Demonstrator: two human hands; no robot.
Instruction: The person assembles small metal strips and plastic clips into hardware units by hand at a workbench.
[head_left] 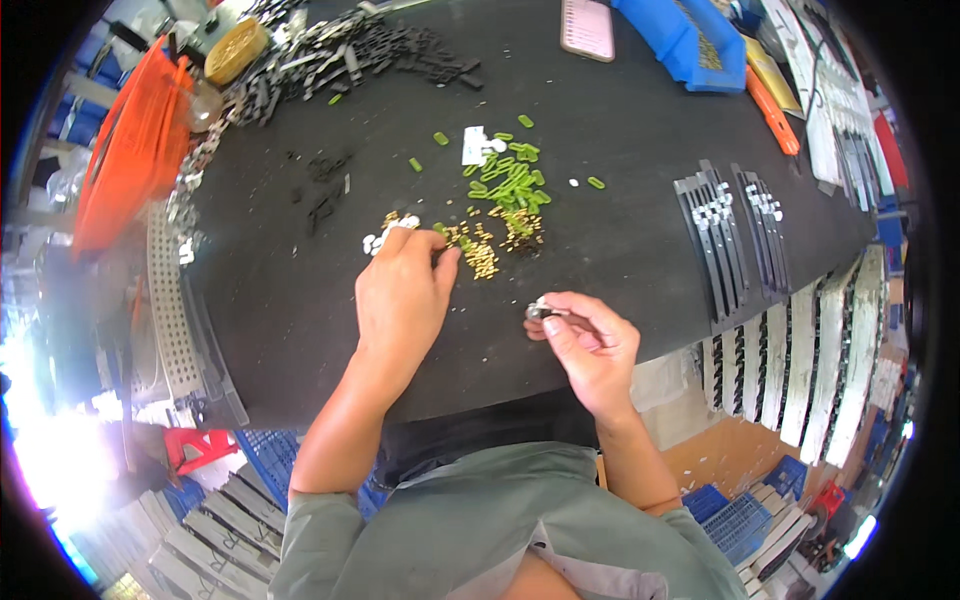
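Note:
My left hand (400, 295) is palm down over the mat, fingers curled and thumb close to the index finger. Its fingertips are at the edge of a group of small white pieces (374, 242) and small brass-coloured pieces (482, 262); anything pinched there is hidden. To the right, my right hand (598, 350) is raised a little nearer to me, thumb and fingers closed on a small silver-and-black part (540, 311). Beyond both hands lies a heap of green oval pieces (512, 180), with a white rectangular piece (473, 146) at its far side.
Dark strips with white fittings (715, 225) lie in rows on the right. At the far right stand a blue bin (690, 45) and an orange-handled tool (773, 110). A pink phone-like slab (587, 28), a pile of black parts (345, 60) and an orange container (130, 150) lie farther off.

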